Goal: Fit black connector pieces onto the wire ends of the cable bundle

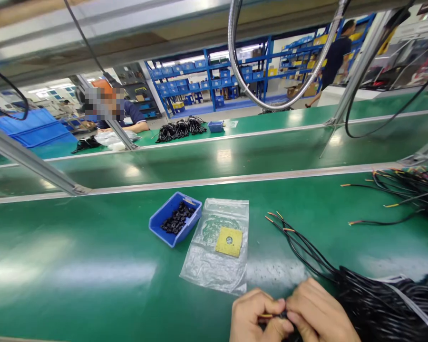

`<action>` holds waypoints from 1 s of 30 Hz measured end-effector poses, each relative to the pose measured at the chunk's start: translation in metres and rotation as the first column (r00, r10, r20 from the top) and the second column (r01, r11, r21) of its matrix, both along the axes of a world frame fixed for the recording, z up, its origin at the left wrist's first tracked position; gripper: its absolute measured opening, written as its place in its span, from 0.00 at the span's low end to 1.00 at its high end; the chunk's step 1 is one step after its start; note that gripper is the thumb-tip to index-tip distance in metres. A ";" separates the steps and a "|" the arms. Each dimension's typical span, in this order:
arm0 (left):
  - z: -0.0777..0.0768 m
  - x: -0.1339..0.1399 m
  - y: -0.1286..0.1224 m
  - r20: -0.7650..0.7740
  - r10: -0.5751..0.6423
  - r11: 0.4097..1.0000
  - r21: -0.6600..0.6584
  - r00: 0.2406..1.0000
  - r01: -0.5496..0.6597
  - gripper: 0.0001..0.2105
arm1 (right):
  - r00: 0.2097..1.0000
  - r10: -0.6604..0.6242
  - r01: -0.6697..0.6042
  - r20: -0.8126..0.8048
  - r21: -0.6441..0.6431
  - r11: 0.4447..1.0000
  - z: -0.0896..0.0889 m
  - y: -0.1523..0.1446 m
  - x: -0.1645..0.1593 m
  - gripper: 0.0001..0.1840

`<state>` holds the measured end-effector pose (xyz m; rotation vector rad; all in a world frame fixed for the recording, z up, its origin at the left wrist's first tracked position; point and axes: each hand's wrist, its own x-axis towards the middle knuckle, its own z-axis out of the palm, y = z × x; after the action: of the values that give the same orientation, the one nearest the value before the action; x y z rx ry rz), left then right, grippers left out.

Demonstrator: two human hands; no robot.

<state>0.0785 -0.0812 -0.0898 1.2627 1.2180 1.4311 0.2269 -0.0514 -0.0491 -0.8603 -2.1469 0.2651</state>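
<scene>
Near the bottom edge, my left hand [256, 317] and my right hand [319, 311] meet fingertip to fingertip. Both are closed on a black cable [282, 314], whose orange-yellow wire end [266, 316] shows between my left fingers. A small dark piece sits on it where the fingertips pinch; its shape is mostly hidden. Just beyond lies a clear plastic bag [203, 266] with a square yellow sponge [223, 243] on it, holed in the middle. Left of the bag, a blue bin [157, 233] holds many small black parts [179, 218].
A bundle of black cables [367, 299] lies right of my hands, some stripped ends pointing away. More cables [410, 190] are at the far right. Metal posts [39, 159] and a rail cross the green bench [74, 285]. Beyond, a person [131, 114] sits and another person [337, 54] walks.
</scene>
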 end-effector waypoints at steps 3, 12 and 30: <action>0.008 0.000 -0.002 0.059 -0.023 0.993 -0.112 0.998 0.029 0.10 | 1.000 0.011 -0.011 -0.011 -0.011 1.000 0.005 -0.002 0.000 0.12; 0.042 -0.009 0.002 0.030 -0.137 0.973 -0.185 0.990 0.140 0.05 | 1.000 0.026 -0.027 -0.006 -0.166 0.986 0.008 -0.004 0.009 0.09; 0.036 -0.018 -0.003 0.344 -0.111 0.922 -0.314 0.933 0.225 0.16 | 1.000 0.008 -0.003 0.021 -0.223 0.975 0.009 -0.006 0.013 0.07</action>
<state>0.0609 -0.0838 -0.0539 0.8309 1.0532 1.1728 0.2402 -0.0570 -0.0405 -0.9877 -2.1671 0.5096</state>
